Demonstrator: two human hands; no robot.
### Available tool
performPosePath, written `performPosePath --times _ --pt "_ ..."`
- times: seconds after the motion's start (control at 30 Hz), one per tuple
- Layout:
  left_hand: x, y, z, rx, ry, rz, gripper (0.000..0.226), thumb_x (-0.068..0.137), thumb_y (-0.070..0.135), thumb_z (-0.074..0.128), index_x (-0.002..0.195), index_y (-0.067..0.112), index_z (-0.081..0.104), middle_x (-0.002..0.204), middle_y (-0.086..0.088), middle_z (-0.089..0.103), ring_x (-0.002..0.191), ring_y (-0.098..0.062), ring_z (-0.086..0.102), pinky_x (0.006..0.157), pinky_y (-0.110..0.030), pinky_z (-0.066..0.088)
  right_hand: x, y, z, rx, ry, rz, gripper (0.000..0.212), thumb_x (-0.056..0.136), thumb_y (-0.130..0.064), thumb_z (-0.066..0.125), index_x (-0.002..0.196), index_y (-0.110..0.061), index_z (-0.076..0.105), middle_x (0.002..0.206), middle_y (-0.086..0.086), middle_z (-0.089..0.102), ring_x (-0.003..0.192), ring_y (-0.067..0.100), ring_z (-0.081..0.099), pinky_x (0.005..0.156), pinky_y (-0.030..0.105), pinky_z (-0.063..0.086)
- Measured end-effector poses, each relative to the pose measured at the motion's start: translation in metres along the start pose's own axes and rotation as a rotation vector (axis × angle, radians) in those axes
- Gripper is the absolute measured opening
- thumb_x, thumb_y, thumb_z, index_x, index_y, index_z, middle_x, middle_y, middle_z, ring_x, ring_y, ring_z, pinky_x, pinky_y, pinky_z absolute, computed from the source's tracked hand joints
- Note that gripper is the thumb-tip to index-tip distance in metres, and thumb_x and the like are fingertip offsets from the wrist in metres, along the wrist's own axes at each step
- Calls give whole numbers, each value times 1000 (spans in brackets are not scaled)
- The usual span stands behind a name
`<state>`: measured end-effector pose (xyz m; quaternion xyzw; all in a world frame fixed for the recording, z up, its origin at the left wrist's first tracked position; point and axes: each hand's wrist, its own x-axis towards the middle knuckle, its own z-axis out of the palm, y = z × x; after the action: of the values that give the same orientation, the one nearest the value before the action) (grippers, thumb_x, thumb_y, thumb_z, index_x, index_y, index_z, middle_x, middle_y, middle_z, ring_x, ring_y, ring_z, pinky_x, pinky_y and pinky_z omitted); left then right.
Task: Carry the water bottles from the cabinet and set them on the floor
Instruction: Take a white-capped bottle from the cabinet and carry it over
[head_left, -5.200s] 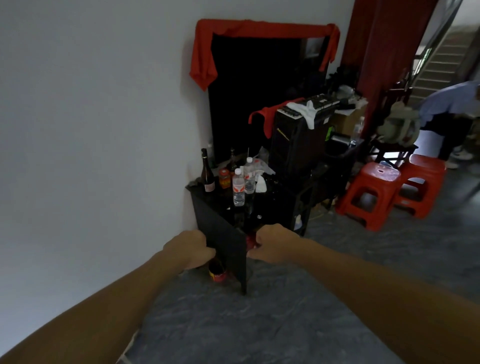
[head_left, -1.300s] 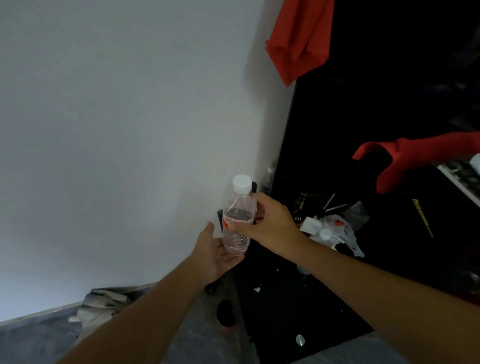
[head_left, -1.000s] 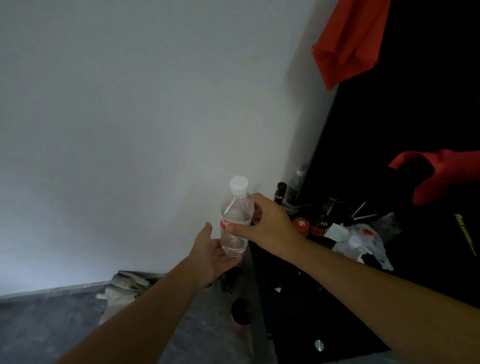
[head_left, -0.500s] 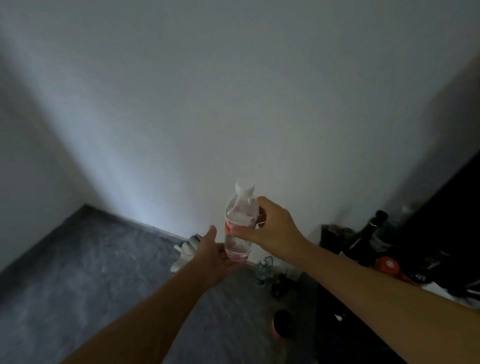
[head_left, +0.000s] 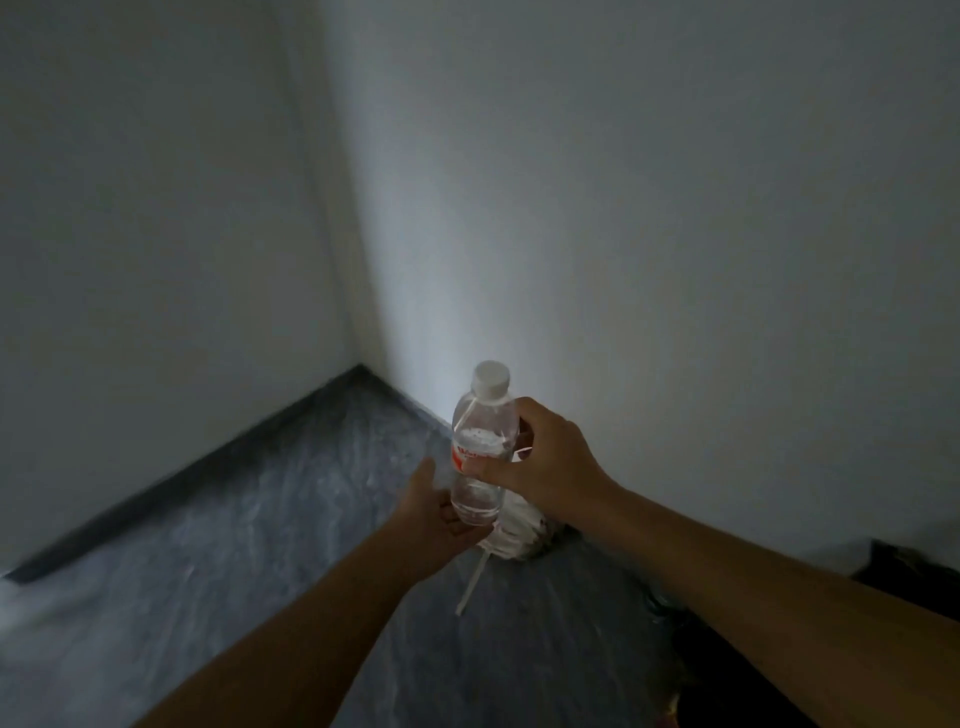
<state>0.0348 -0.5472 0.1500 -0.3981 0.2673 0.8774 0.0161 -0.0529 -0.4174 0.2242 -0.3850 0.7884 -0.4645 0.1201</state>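
Over the floor (head_left: 218, 561) near the wall corner, bottle (head_left: 480, 452) is upright in mid-air. Right hand (head_left: 545, 462) fingers wrap its middle, carrying the weight; left hand (head_left: 436, 519), fingers loose and apart, cups under the base, likely to steady set-down.

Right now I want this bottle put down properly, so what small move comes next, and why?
Probably lower the water bottle toward the bare floor: the right hand grips it upright in the air, the left hand cupped under its base.
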Motion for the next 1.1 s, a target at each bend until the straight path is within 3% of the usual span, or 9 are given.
performPosePath --times 0.13,0.33,0.47,0.6,0.77,0.93,1.1 --pt "-24 40 -69 -38 51 59 76 91 64 34 111 -5 59 96 -26 72 91 -36 69 68 -41 56 24 -42 68 1 -77 -35 55 66 -57 78 108 -32 54 98 -18 62 85 -1 62 72 11 46" --pt "-73 100 -163 -138 151 158 79 92 64 32 108 -9 59 95 -27 72 96 -36 66 70 -41 54 57 -113 167 31 -217 -114 50 64 -56 80 102 -38 52 92 -23 62 82 0 63 68 9 48" --pt "-105 133 -223 -201 234 235 79 93 63 31 105 -9 60 90 -26 73 94 -36 66 71 -43 53 75 -154 231 74 -332 -187 50 66 -48 83 105 -32 56 91 -20 64 82 -4 62 65 8 48" --pt "-130 157 -279 -266 296 301 81 92 65 30 102 -9 61 92 -27 72 96 -36 66 73 -43 53 89 -186 291 135 -440 -236 54 65 -45 84 109 -23 61 96 -10 69 87 4 65 77 27 56" --pt "-153 181 -334 -381 361 382 83 91 65 33 102 -11 63 94 -27 72 94 -37 66 73 -44 54 110 -222 354 149 -547 -320 53 61 -49 85 102 -25 61 90 -15 68 80 -2 65 68 18 54" --pt "-177 202 -381 -470 432 467 82 91 65 35 105 -11 61 90 -26 73 94 -36 65 75 -45 52 129 -260 409 178 -701 -389 61 61 -53 84 109 -24 60 97 -11 69 85 3 66 76 32 59" --pt "-203 223 -421 -540 514 534 79 93 61 34 99 -12 62 86 -27 72 93 -37 65 72 -45 53 141 -295 461 182 -797 -458 65 62 -58 80 113 -25 58 100 -10 68 86 6 66 77 34 59"
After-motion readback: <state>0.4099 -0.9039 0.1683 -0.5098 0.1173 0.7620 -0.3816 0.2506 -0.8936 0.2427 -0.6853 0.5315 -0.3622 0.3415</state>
